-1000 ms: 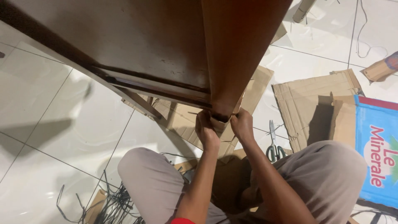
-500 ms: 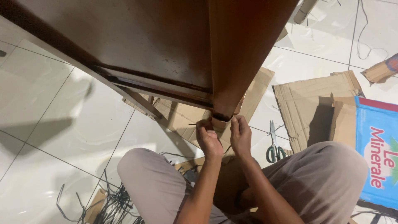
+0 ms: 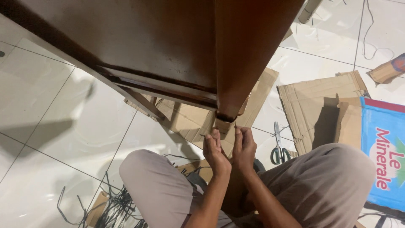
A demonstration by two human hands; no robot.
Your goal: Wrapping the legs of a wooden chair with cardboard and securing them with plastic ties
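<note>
Hands meet under the wooden leg (image 3: 249,50): our left hand (image 3: 216,151) and right hand (image 3: 244,147) each pinch the cardboard wrap (image 3: 223,126) at its foot. Scissors (image 3: 278,147) lie just right on the tile floor (image 3: 63,126); open room left.

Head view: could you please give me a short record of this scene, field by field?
Left hand: fingers pinch a thin dark strap by the cardboard wrap
Right hand: fingers raised beside the same wrap
Wrap: cardboard around the foot of a brown wooden furniture leg
Scissors: on the tiled floor, right of the hands
Cardboard sheets: flat on the floor
Straps: dark tangle by the left knee
</note>
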